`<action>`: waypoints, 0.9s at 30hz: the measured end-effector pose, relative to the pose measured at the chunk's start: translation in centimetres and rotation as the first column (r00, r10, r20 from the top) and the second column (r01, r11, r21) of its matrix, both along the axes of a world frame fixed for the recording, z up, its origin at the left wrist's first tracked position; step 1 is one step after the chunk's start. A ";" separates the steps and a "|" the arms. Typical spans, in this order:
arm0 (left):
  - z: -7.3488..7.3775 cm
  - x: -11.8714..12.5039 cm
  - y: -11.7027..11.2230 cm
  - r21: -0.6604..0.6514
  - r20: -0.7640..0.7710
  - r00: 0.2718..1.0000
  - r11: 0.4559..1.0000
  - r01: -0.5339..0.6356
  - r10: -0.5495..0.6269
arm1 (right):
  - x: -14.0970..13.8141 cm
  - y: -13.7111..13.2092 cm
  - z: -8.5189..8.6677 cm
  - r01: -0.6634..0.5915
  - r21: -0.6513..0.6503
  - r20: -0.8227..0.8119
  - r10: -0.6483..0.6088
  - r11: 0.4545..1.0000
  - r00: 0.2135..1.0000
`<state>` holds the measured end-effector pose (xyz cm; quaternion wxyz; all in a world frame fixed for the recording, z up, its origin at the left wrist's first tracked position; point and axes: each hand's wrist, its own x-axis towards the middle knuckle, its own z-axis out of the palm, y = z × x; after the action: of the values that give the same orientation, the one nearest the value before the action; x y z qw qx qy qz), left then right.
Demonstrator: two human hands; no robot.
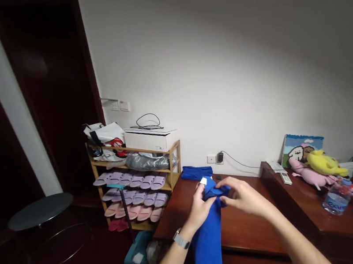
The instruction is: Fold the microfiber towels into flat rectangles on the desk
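Note:
A piece of bright blue cloth [210,240] with a white label hangs from both my hands, its lower end reaching past the front edge of the wooden desk [248,226]. My left hand [200,209], below a wristwatch with a grey band, is closed on the cloth's upper left side near the label. Fingers of my right hand [240,195] pinch the bunched top on the other side. Whether the cloth is a garment or something else I cannot tell. Behind it, a second folded blue cloth [197,172] lies at the back of the desk by the wall.
A wooden shoe rack [172,180] with several rows of slippers stands left of the desk, a white box [148,140] on top. A teal dustpan [138,251] sits below. Rightward, a raised ledge [299,200] bears plush toys and a water bottle [336,199]. A round stool [41,211] is far left.

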<state>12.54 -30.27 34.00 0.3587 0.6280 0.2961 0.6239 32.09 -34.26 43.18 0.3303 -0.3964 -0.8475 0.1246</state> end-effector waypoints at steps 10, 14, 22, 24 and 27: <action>1.8 -1.7 -2.1 -0.015 -0.038 0.943 0.944 0.330 -0.330 | -1.1 -1.2 -0.4 0.048 0.093 -0.068 -0.042 0.995 0.997; 2.0 -3.1 -1.3 -0.056 0.018 0.978 0.976 0.210 -0.209 | 0.2 -1.1 -0.3 0.138 0.090 -0.136 -0.125 0.986 0.983; 2.1 -9.8 2.5 -0.053 0.077 0.987 0.989 -0.139 0.143 | 8.1 -0.6 -0.4 0.329 -0.056 -0.484 -0.314 0.943 0.817; 2.4 -12.8 3.6 -0.010 0.068 0.971 0.974 -0.228 0.228 | 11.3 -0.9 -0.1 0.362 -0.150 -0.581 -0.378 0.920 0.720; 2.7 -17.5 4.9 0.105 -0.108 0.935 0.939 -0.329 0.339 | 16.7 -1.6 0.0 0.482 -0.192 -0.665 -0.475 0.855 0.577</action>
<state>-4.97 -25.41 36.66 0.2013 0.6209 0.3934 0.6475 48.80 -35.86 43.21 0.6448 -0.5323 -0.5230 0.1651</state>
